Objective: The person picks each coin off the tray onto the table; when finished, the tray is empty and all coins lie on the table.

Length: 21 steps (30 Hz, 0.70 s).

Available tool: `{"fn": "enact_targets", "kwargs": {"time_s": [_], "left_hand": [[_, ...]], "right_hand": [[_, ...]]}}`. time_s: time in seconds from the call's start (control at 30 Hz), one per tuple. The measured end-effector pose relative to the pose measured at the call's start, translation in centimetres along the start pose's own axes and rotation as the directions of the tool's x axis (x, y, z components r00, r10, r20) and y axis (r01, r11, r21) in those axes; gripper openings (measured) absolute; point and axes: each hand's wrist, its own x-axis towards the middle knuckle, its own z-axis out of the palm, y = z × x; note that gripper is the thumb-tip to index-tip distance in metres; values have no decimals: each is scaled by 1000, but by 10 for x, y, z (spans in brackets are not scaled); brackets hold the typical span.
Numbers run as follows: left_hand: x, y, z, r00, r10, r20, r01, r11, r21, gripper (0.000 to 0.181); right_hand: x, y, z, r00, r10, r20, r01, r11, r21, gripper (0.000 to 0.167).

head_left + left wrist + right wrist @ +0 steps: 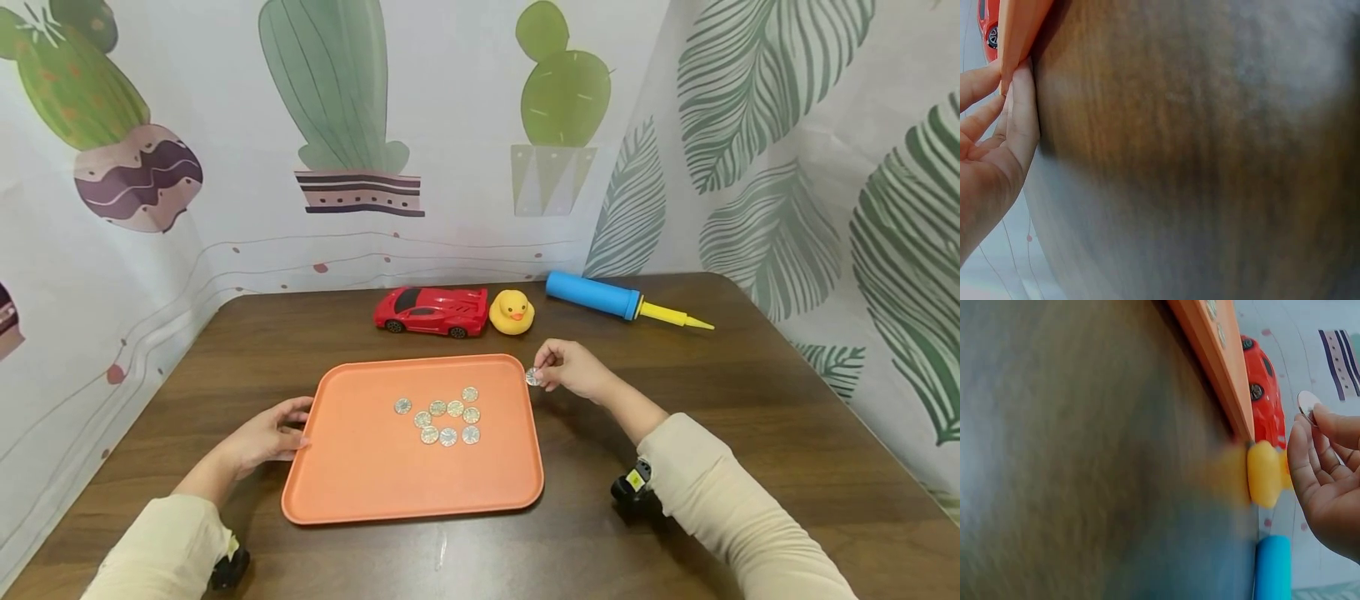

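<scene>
An orange tray (360, 475) lies on the brown table, with several silvery coins (447, 437) grouped on its middle and right part. At the tray's left edge my left hand (262, 435) touches the rim, thumb on the near side; in the left wrist view the fingers (1021, 112) meet the tray's edge (1019, 31). My right hand (573, 369) pinches one coin (532, 377) between thumb and fingertips, just beyond the tray's upper right corner. The right wrist view shows that coin (1307, 405) held upright by the right hand (1329, 469).
Behind the tray stand a red toy car (433, 312) and, right beside it, a yellow rubber duck (512, 312). A blue pump (592, 296) with a yellow nozzle lies at the back right. A patterned cloth (465, 100) hangs behind the table.
</scene>
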Motion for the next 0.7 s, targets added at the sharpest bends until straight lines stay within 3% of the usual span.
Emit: {"fn": "enact_targets", "kwargs": {"time_s": [0.3, 0.7], "left_hand": [[-1, 1, 2, 1000, 7, 1, -7, 1000, 1, 67], [0, -2, 2, 1000, 6, -10, -6, 1000, -13, 64]], "right_hand": [[2, 12, -20, 996, 48, -72, -48, 999, -9, 10], [10, 26, -29, 991, 101, -84, -105, 993, -45, 9]]}}
